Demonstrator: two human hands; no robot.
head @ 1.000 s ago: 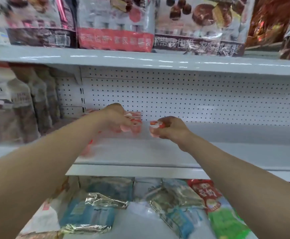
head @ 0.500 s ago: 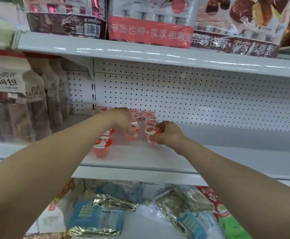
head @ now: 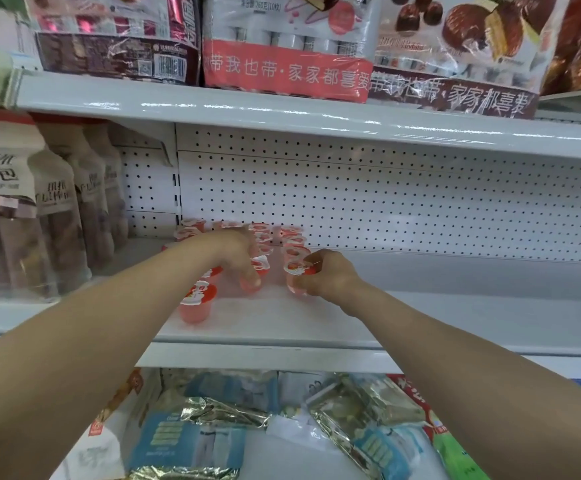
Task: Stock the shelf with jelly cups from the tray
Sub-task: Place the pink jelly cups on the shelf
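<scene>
- Now we place cups on the shelf [head: 455, 306]: left grip [head: 233, 252] curls round the left cup [head: 260, 264], right grip [head: 334, 275] pinches the right cup [head: 294, 271].
- Next we should let go gently, leaving both upright in their rows.

We see everything through a single wide-angle camera worn on the head. It faces forward and slightly down, close up to the white middle shelf [head: 455, 317], which spans the frame. The upper shelf [head: 282, 112] sits along the top edge and the lower shelf [head: 275, 455] along the bottom.
</scene>
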